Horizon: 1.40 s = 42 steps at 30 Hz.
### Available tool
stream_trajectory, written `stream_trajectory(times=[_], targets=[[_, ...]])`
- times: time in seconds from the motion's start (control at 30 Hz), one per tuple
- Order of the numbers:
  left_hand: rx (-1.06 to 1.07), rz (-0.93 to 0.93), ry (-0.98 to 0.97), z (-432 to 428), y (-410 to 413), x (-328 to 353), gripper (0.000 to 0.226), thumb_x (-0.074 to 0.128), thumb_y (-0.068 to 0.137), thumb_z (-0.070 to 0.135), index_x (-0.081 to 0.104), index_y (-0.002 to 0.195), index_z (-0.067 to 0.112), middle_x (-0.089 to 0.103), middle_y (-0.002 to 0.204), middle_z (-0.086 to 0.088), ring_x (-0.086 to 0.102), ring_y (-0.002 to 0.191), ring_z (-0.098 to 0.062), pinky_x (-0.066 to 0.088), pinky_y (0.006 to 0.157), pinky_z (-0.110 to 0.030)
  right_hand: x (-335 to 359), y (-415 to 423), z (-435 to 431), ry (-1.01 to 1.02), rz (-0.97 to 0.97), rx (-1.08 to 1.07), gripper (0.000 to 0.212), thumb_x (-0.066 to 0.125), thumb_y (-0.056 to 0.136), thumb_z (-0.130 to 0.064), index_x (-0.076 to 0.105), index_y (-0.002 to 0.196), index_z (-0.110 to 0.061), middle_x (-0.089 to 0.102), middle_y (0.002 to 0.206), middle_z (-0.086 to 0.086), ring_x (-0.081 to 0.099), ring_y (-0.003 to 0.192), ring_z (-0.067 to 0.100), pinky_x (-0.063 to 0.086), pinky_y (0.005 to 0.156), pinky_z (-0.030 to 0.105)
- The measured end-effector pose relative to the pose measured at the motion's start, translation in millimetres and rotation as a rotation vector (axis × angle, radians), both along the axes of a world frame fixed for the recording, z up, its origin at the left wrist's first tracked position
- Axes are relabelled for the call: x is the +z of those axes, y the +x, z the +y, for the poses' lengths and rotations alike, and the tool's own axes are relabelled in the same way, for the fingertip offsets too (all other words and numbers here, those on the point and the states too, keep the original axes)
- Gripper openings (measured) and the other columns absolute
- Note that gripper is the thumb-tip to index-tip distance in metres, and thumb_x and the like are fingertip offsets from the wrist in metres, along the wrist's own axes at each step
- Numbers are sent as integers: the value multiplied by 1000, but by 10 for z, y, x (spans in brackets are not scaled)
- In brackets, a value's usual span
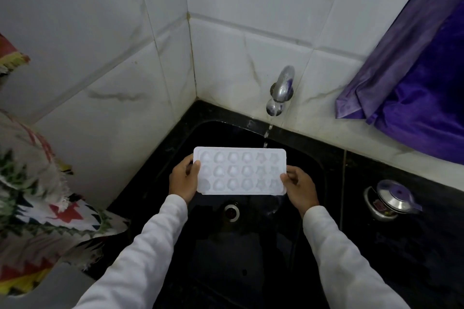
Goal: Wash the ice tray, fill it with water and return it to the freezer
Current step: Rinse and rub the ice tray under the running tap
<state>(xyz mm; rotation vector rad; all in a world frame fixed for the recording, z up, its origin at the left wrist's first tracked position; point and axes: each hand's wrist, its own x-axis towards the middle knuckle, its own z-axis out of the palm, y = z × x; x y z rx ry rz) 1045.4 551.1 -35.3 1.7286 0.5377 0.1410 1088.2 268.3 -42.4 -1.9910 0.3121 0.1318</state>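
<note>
Ice tray (239,170) held level over black sink (251,258), cavities up. Left hand (184,179) grips its left short edge; right hand (300,187) grips its right. Tap (280,91) runs; thin stream falls just past tray's far right corner.

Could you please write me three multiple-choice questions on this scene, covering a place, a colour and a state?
1. The ice tray is held: A on the counter; B above the sink; C inside a freezer.
2. The cloth hanging at right is: A green; B purple; C yellow.
3. The tap is: A running; B off; C covered.
Answers: B, left hand and right hand hold it there; B, its folds are violet; A, water falls from the spout.
</note>
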Motion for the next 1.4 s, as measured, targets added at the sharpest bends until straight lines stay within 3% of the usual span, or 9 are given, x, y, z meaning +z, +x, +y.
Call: stream_trajectory(times=[0.27, 0.53, 0.67, 0.77, 0.9, 1.07, 1.17, 1.3, 1.4], targets=[[39, -216, 157, -23, -85, 218, 20, 64, 93, 6, 71, 112, 10, 69, 93, 15, 65, 85, 9, 51, 83, -10, 194, -143, -46, -23, -230, 11, 16, 67, 91, -3, 61, 100, -14, 68, 97, 1, 65, 91, 12, 45, 76, 6], [-10, -413, 207, -45, -197, 302, 25, 62, 92, -1, 66, 98, 23, 72, 97, 21, 69, 97, -2, 51, 92, -19, 352, -356, -76, -192, -608, -24, 19, 58, 90, 10, 66, 98, -6, 66, 96, -1, 60, 91, -10, 41, 84, 3], [-9, -394, 200, -92, -277, 290, 22, 62, 92, -1, 66, 99, 19, 73, 96, 18, 69, 96, 0, 51, 91, -18, 307, -394, -98, -168, -513, 19, 20, 58, 85, 20, 67, 93, 4, 65, 88, 13, 60, 82, 8, 37, 77, -3], [34, -479, 216, -153, -299, 355, 18, 60, 94, -2, 67, 103, 11, 72, 103, 9, 69, 101, -5, 50, 93, -19, 360, -433, -108, -237, -668, -81, 17, 60, 88, 13, 68, 97, 1, 65, 93, 2, 58, 87, 0, 37, 84, 0], [21, -365, 198, -189, -258, 314, 19, 60, 93, -1, 65, 101, 15, 71, 90, 21, 67, 91, 6, 51, 89, -17, 366, -385, -119, -248, -526, 14, 15, 59, 89, 9, 66, 98, 0, 67, 85, 10, 64, 81, 25, 41, 73, 12], [32, -410, 238, -243, -287, 384, 15, 60, 94, -1, 66, 103, 10, 70, 96, 11, 67, 93, 6, 49, 87, -12, 424, -435, -144, -250, -725, -101, 14, 60, 88, 13, 67, 97, 5, 67, 94, 5, 61, 89, 6, 37, 85, 0], [-21, -284, 302, -251, -223, 350, 17, 61, 94, 9, 69, 108, 14, 71, 94, 11, 68, 94, -3, 52, 88, -21, 335, -344, -179, -178, -453, -79, 17, 62, 88, 7, 67, 104, 1, 69, 93, 5, 67, 92, 22, 34, 76, -5], [-88, -195, 339, -300, -204, 342, 25, 60, 96, 17, 68, 119, 17, 71, 100, 9, 67, 94, -5, 52, 88, -21, 325, -356, -236, -72, -317, -176, 23, 63, 91, -2, 65, 113, -9, 66, 92, -3, 65, 86, 13, 45, 81, 16], [-144, -132, 165, -376, -169, 361, 28, 55, 99, 21, 65, 126, 19, 71, 108, 9, 64, 95, 5, 49, 82, -8, 335, -314, -285, -7, -270, -230, 25, 63, 92, -10, 61, 116, -18, 69, 91, 1, 65, 83, 12, 51, 88, 30]])
